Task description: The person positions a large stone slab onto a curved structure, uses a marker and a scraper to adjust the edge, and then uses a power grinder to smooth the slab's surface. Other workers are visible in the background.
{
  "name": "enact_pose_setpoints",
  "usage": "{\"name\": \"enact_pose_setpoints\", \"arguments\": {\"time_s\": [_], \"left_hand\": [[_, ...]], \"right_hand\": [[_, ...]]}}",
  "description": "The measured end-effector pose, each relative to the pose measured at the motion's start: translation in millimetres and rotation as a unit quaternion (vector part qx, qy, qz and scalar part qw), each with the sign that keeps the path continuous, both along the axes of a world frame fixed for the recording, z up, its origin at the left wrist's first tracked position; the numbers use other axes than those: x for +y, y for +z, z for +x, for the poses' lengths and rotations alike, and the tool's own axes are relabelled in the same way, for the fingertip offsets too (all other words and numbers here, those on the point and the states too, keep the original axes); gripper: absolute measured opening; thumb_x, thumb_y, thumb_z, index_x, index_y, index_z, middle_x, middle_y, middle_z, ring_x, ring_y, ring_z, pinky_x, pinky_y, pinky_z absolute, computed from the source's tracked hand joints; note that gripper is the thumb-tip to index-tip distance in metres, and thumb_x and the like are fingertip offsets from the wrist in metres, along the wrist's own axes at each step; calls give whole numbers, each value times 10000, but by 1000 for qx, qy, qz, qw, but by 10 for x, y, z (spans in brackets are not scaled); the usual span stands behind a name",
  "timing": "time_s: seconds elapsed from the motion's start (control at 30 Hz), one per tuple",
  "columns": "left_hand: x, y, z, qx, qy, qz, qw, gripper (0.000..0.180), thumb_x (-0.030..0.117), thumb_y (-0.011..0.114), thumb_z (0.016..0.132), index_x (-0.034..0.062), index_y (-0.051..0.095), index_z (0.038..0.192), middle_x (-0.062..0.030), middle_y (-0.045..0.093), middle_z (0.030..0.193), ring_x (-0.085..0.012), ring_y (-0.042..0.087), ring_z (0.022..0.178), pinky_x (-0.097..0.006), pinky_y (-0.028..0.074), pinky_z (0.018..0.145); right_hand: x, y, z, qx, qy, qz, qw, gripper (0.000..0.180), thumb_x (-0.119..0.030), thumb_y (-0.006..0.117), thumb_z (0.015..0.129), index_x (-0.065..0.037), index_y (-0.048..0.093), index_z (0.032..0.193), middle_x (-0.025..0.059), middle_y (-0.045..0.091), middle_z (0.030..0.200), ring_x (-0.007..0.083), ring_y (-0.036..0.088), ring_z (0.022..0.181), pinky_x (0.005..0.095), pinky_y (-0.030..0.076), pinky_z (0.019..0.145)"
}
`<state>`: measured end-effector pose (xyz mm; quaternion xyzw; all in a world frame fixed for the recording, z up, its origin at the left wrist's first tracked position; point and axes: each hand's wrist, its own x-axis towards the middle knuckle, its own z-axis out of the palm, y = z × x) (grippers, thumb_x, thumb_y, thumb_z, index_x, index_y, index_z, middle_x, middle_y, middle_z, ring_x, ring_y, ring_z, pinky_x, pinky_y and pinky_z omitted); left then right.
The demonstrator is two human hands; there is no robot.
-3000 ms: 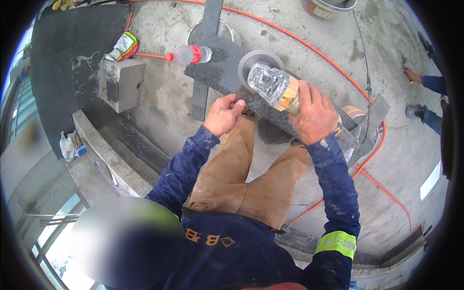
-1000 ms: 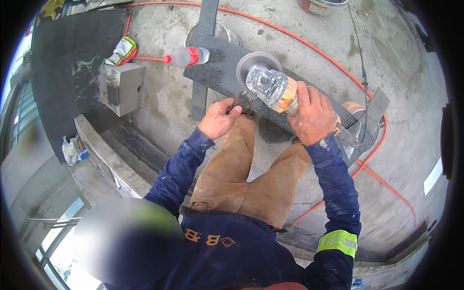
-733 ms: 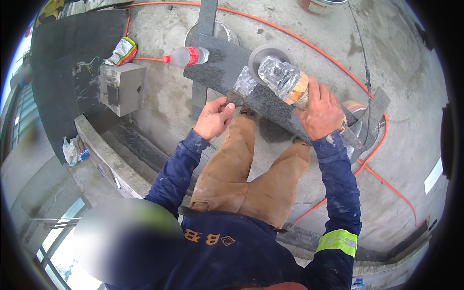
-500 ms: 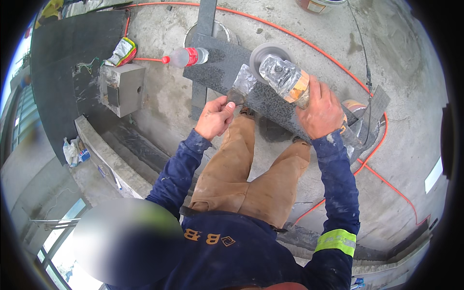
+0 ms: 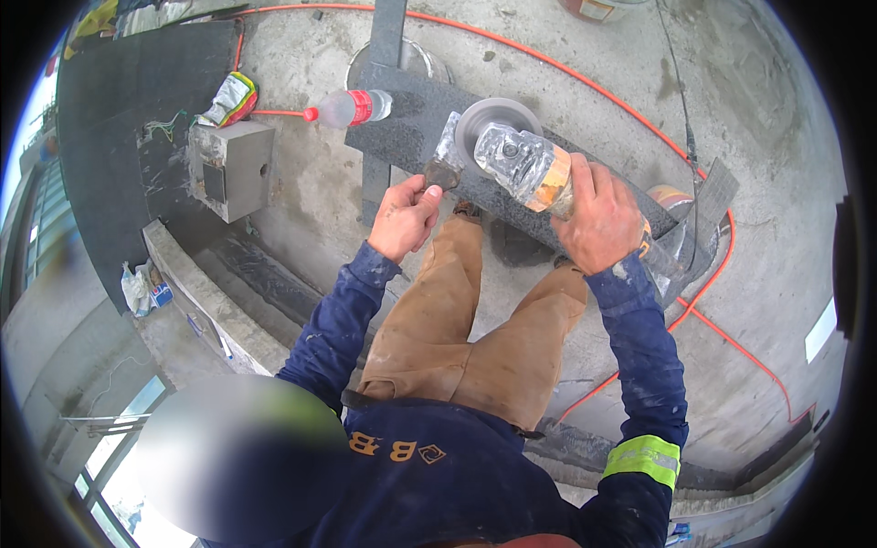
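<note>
My right hand (image 5: pixel 598 212) is wrapped round the body of an angle grinder (image 5: pixel 519 160), whose head is covered in a silvery, dusty wrap with an orange band. Its round grey disc (image 5: pixel 493 114) sits at the far left end of the tool. In my left hand (image 5: pixel 404 217) is a putty knife (image 5: pixel 443 172), pinched by its dark handle between thumb and fingers. The shiny blade stands tilted at the left rim of the disc; whether they touch I cannot tell. Beneath both tools lies a dark speckled stone slab (image 5: pixel 402 137).
A plastic bottle (image 5: pixel 350 108) with a red cap lies on the slab's left part. Behind it stands a bucket (image 5: pixel 429 64). An orange hose (image 5: pixel 548 62) curves across the concrete floor. At left are a grey block (image 5: pixel 247 169) and a coloured bag (image 5: pixel 230 99).
The grinder has moved slightly left, toward the putty knife. The putty knife has turned, so its blade looks narrower and stands beside the disc's rim.
</note>
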<state>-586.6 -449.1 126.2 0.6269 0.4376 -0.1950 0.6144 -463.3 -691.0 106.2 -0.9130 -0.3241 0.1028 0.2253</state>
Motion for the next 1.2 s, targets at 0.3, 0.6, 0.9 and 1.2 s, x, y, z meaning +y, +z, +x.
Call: {"name": "enact_pose_setpoints", "arguments": {"time_s": [0.3, 0.6, 0.9, 1.2], "left_hand": [[-43, -64, -53, -7, -19, -3, 1000, 248, 197, 526, 990, 68, 452, 791, 1, 476, 593, -64, 384, 416, -263, 281, 347], [-57, -529, -171, -173, 44, 0, 984, 157, 190, 480, 1024, 55, 477, 1103, -28, 542, 784, -83, 474, 541, -255, 419, 478], [-440, -758, 82, -236, 127, -7, 963, 138, 169, 473, 1028, 90, 456, 1140, 7, 490, 688, -64, 431, 496, -232, 365, 427], [-466, -687, 101, -221, 138, -71, 963, 133, 185, 486, 1027, 86, 479, 1115, 6, 479, 688, -66, 399, 495, -230, 336, 425]], "right_hand": [[2, -9, 96, 8, -26, -26, 999, 754, -142, 794, 607, -98, 475, 1288, 108, 578, 1022, 318, 617, 900, 423, 513, 804], [-86, -139, 262, 18, -111, -18, 993, 766, -186, 808, 618, -93, 471, 1300, 133, 606, 1044, 355, 632, 904, 442, 534, 759], [86, -53, 198, 59, -101, 14, 993, 765, -178, 807, 604, -61, 479, 1285, 144, 610, 1035, 346, 641, 901, 427, 542, 763], [90, -30, 208, 67, -87, 9, 994, 752, -167, 790, 602, -44, 487, 1279, 153, 610, 1004, 348, 641, 869, 423, 545, 754]]}}
